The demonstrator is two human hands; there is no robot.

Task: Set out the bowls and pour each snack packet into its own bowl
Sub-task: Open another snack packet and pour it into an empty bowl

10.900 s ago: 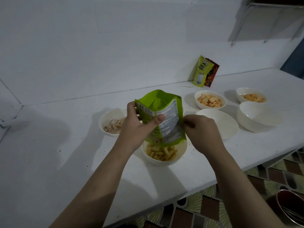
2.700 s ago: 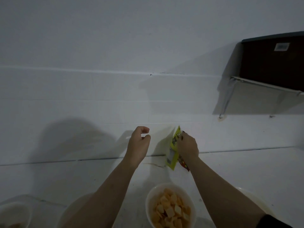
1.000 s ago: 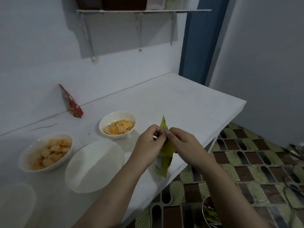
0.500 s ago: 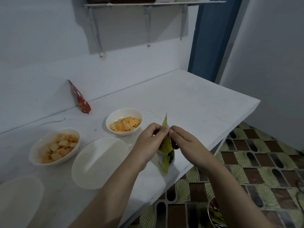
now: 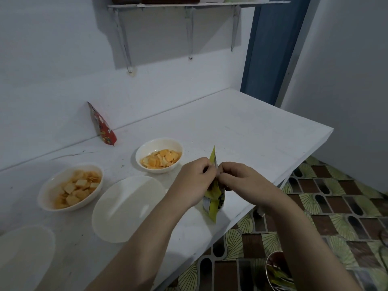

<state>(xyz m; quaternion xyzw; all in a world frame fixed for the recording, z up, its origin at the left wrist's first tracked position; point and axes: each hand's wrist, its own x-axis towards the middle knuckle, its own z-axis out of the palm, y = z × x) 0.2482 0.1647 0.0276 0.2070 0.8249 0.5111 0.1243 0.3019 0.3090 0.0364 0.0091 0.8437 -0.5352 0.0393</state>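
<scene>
A yellow-green snack packet (image 5: 213,201) hangs upright over the counter's front edge. My left hand (image 5: 194,181) and my right hand (image 5: 239,178) both pinch its top edge, fingers meeting at the seal. An empty white bowl (image 5: 126,206) sits just left of my left forearm. Behind it stand a bowl of orange crackers (image 5: 159,154) and a bowl of pale square snacks (image 5: 70,186). Another empty bowl (image 5: 23,255) shows at the lower left. A red snack packet (image 5: 101,127) leans on the wall.
The white counter (image 5: 252,131) ends at a corner on the right, beside a blue door frame (image 5: 270,49). A wall shelf (image 5: 189,5) hangs above. Patterned floor tiles lie below, with a metal bin (image 5: 277,271) holding wrappers at the lower right.
The view has shifted slightly. Both hands stay pinched on the packet's top, now a little closer together and higher on the seal; the packet is still closed.
</scene>
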